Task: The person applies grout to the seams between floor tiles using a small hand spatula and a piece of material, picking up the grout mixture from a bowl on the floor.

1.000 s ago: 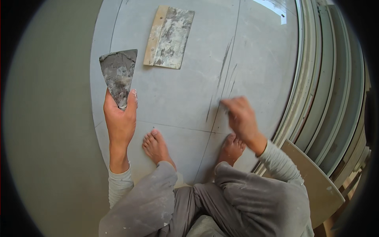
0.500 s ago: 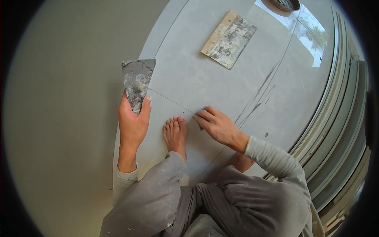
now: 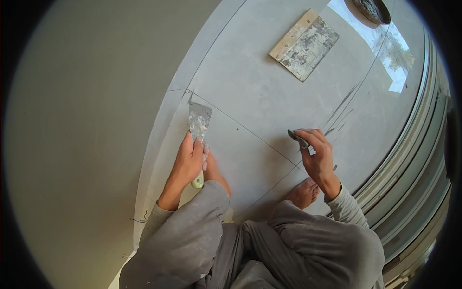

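My left hand (image 3: pixel 185 161) is closed on a putty knife (image 3: pixel 199 120), its grey-smeared blade pointing away from me and its pale green handle showing below the hand. The knife hangs over the tiled floor (image 3: pixel 250 120), in front of my left bare foot. My right hand (image 3: pixel 315 156) pinches a small dark grey scraper (image 3: pixel 298 138) above the tiles, near my right foot (image 3: pixel 303 193). Farther forward lies a wide wood-edged spreader (image 3: pixel 304 44) with a stained plate. Dark smears and thin joint lines mark the tiles.
A grey-green wall (image 3: pixel 82 120) with pale skirting runs along the left. Short wires (image 3: pixel 138 220) stick out near its base. A brown round container (image 3: pixel 373 10) with grey paste sits at the top right. Metal door tracks (image 3: pixel 409 178) curve along the right.
The view has swung, shifting the spreader rightward in the picture. My left hand has tilted and lowered the knife. My right hand moved inward, then back out to the right with the dark scraper.
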